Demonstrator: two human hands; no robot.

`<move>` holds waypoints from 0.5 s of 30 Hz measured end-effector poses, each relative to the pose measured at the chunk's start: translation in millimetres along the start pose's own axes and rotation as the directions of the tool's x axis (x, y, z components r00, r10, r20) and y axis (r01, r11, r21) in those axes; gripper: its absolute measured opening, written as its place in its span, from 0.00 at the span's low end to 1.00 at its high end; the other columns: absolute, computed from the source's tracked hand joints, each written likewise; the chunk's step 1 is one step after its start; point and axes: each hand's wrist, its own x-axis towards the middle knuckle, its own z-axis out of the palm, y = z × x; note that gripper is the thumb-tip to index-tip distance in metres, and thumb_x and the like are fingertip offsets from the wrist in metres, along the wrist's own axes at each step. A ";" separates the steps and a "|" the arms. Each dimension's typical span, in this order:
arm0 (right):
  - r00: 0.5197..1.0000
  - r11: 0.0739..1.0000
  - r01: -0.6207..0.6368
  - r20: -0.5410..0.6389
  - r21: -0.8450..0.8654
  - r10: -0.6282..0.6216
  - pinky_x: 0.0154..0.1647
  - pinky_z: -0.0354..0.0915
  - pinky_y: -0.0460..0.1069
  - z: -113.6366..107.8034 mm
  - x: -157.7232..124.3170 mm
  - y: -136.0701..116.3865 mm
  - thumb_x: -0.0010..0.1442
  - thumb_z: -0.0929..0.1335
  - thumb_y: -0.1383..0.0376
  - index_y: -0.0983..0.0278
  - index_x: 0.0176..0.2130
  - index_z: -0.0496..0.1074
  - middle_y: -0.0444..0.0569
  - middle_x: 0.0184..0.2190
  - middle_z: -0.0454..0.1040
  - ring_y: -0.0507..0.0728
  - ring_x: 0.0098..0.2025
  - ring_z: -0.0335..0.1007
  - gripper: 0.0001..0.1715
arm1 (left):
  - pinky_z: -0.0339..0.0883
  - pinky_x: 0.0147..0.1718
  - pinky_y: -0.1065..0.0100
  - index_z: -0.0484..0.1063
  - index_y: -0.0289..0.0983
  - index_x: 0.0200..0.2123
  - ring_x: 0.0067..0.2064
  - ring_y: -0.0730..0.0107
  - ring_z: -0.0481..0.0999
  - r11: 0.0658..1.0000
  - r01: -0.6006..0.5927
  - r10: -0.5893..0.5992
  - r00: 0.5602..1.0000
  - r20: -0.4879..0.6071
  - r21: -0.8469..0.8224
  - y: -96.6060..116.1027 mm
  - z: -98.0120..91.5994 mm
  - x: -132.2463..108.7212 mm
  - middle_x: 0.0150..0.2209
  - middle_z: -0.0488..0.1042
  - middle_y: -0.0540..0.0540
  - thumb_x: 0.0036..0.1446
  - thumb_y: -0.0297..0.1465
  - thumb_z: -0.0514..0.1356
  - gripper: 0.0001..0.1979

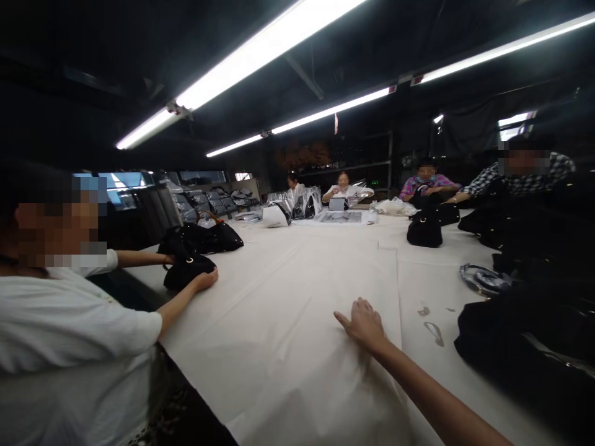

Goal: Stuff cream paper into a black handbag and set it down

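My right hand (pixel 365 323) reaches in from the lower right over the white-covered table (pixel 279 297). Its thumb is spread out to the left, the other fingers look bent or foreshortened, and nothing shows in it. To the right of this hand the cover has several grey torn patches (pixel 434 333). Large black bags or cloth (pixel 506 347) lie beyond them at the right edge. My left hand is out of view.
At the left, a person in a white shirt (pixel 69 347) handles a black bag (pixel 188 269). Other people sit across the table near plastic-wrapped bags (pixel 277 214) and a small black bag (pixel 424 229). A coiled strap (pixel 486 279) lies at the right.
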 end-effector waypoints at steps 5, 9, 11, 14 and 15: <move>0.997 0.998 -0.033 -0.069 -0.054 0.029 0.67 0.38 0.72 43.2 30.2 -37.0 0.68 0.63 0.55 0.88 0.62 0.58 0.77 0.67 0.48 0.75 0.71 0.38 0.41 | 0.72 0.49 0.55 0.75 0.44 0.47 0.57 0.52 0.71 0.991 -0.108 0.125 0.966 -0.228 0.084 75.5 -88.9 41.0 0.49 0.75 0.45 0.65 0.43 0.59 0.14; 0.985 0.996 0.082 -0.152 -0.036 -0.086 0.69 0.40 0.68 59.1 36.3 -32.8 0.70 0.59 0.66 0.76 0.59 0.68 0.66 0.66 0.58 0.67 0.71 0.45 0.25 | 0.73 0.45 0.58 0.78 0.49 0.44 0.58 0.51 0.70 0.987 -0.099 0.132 0.951 -0.280 0.130 81.6 -99.6 41.8 0.46 0.77 0.48 0.65 0.47 0.55 0.15; 0.974 0.988 0.155 -0.166 -0.022 -0.157 0.69 0.41 0.64 58.0 36.8 -22.0 0.67 0.57 0.72 0.71 0.55 0.73 0.59 0.63 0.66 0.64 0.69 0.51 0.23 | 0.75 0.44 0.56 0.73 0.48 0.51 0.53 0.54 0.74 0.989 -0.049 0.084 0.965 -0.250 0.142 57.4 -78.2 26.7 0.50 0.75 0.44 0.63 0.47 0.60 0.17; 0.955 0.973 0.230 -0.189 -0.003 -0.227 0.70 0.44 0.59 47.1 29.4 7.8 0.63 0.58 0.76 0.69 0.51 0.76 0.55 0.57 0.73 0.61 0.66 0.59 0.24 | 0.76 0.42 0.58 0.71 0.49 0.52 0.51 0.57 0.74 0.988 0.027 0.003 0.981 -0.194 0.152 9.0 -32.4 -3.6 0.51 0.73 0.43 0.62 0.42 0.63 0.16; 0.951 0.970 0.242 -0.200 0.004 -0.236 0.69 0.46 0.59 41.5 23.2 23.8 0.62 0.58 0.76 0.68 0.49 0.77 0.55 0.55 0.74 0.60 0.65 0.61 0.24 | 0.76 0.42 0.58 0.71 0.47 0.51 0.51 0.57 0.74 0.987 0.042 -0.013 0.983 -0.182 0.154 -5.9 -18.6 -12.5 0.51 0.73 0.43 0.63 0.41 0.62 0.14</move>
